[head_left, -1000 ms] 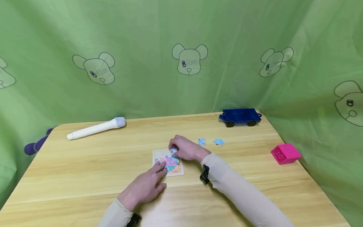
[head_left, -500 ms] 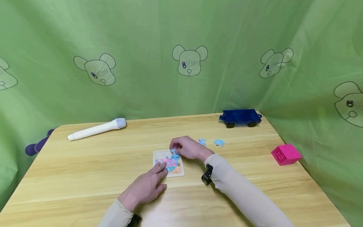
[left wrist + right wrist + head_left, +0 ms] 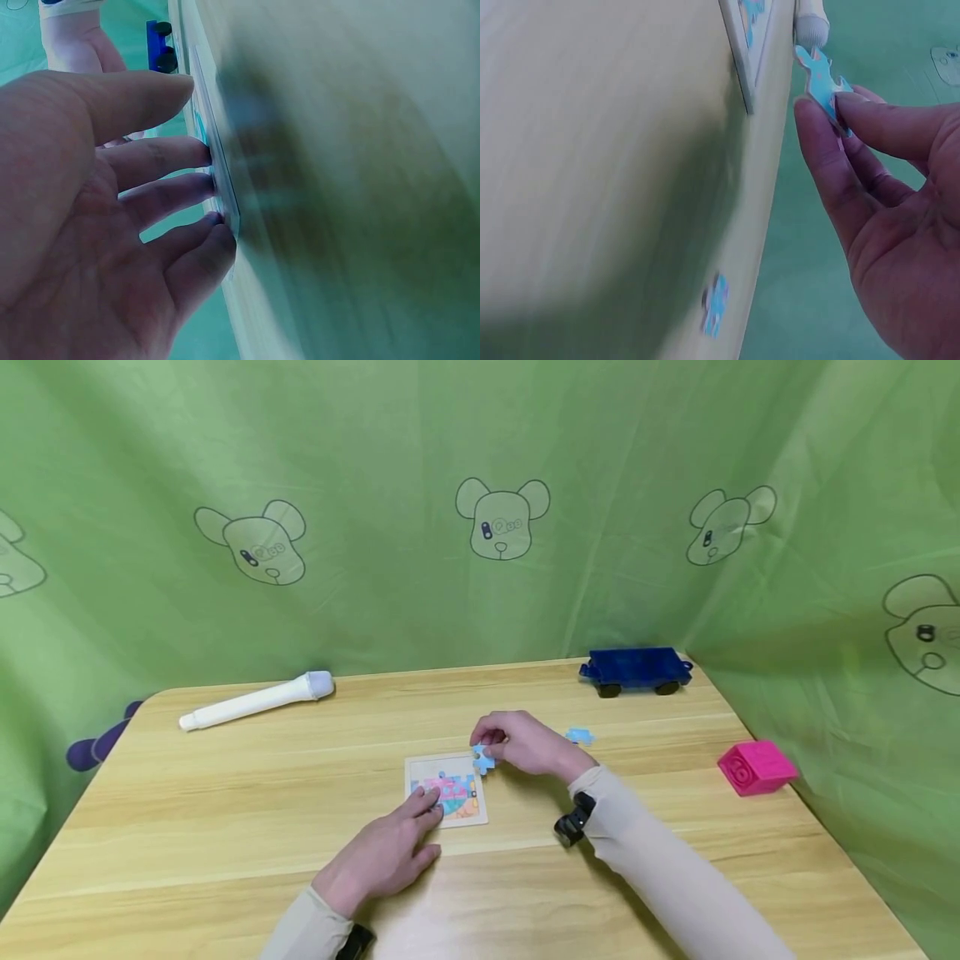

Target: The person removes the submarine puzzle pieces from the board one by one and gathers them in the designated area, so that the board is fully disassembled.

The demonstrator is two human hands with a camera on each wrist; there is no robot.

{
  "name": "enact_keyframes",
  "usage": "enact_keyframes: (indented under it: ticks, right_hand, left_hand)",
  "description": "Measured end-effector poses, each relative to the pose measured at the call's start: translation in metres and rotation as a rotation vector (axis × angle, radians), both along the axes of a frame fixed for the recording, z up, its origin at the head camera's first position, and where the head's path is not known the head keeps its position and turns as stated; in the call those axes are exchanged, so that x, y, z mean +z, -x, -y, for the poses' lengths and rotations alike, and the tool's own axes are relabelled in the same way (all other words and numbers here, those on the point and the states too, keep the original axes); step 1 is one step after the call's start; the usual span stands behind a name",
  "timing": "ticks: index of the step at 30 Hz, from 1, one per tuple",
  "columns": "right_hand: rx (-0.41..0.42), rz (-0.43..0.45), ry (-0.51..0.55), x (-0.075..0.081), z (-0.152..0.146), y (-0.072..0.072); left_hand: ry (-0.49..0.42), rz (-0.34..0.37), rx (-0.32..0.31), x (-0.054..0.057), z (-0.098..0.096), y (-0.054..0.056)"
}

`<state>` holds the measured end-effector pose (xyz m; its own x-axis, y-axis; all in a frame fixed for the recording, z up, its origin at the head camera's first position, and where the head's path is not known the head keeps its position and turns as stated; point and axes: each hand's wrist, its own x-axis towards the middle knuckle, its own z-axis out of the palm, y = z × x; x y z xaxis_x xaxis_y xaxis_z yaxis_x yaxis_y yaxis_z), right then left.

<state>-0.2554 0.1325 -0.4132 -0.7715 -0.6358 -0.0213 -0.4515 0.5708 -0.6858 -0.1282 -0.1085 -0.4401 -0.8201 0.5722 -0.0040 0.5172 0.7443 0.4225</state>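
Note:
My right hand (image 3: pixel 528 745) pinches a light-blue jigsaw puzzle piece (image 3: pixel 483 760) between thumb and fingers, just off the top right corner of the puzzle tray. The right wrist view shows this puzzle piece (image 3: pixel 823 84) held up by its edge, clear of the tabletop. The square tray (image 3: pixel 483 814) has a pale frame; joined pink, blue and orange pieces (image 3: pixel 457 789) fill its lower part, and its upper part is bare. My left hand (image 3: pixel 382 860) rests its fingertips on the tray's lower left, hiding that corner. In the left wrist view, its extended fingers (image 3: pixel 161 161) touch the tray.
A loose blue puzzle piece (image 3: pixel 580 736) lies right of my right hand. Toward the back stand a white toy microphone (image 3: pixel 255 702) on the left and a dark-blue wheeled wagon (image 3: pixel 637 670) on the right. A pink block (image 3: pixel 757 768) sits near the right edge. Green curtain (image 3: pixel 390 602) surrounds the table.
My right hand has lifted the blue puzzle piece from the tray's upper right corner and moved it rightward. It now covers one of the loose pieces. The left hand stays put.

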Motion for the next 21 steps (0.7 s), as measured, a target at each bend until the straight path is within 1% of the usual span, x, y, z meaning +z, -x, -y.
enact_keyframes:
  ticks: [5,11,16,21]
  right_hand:
    - [-0.021,0.013,0.027,0.004,-0.021,-0.003]
    - [-0.05,-0.019,0.028,0.01,-0.047,-0.002]
    - [-0.124,-0.043,0.014,0.016,-0.073,0.0]
    - [-0.205,-0.033,0.011,0.017,-0.099,0.002]
  left_hand:
    - [-0.006,0.002,0.001,0.0,0.0,0.0]
    - [-0.006,0.01,0.003,0.0,0.0,-0.001]
    - [-0.006,0.007,0.005,0.0,0.0,-0.001]
    - [-0.001,0.005,0.004,-0.001,0.0,-0.002]
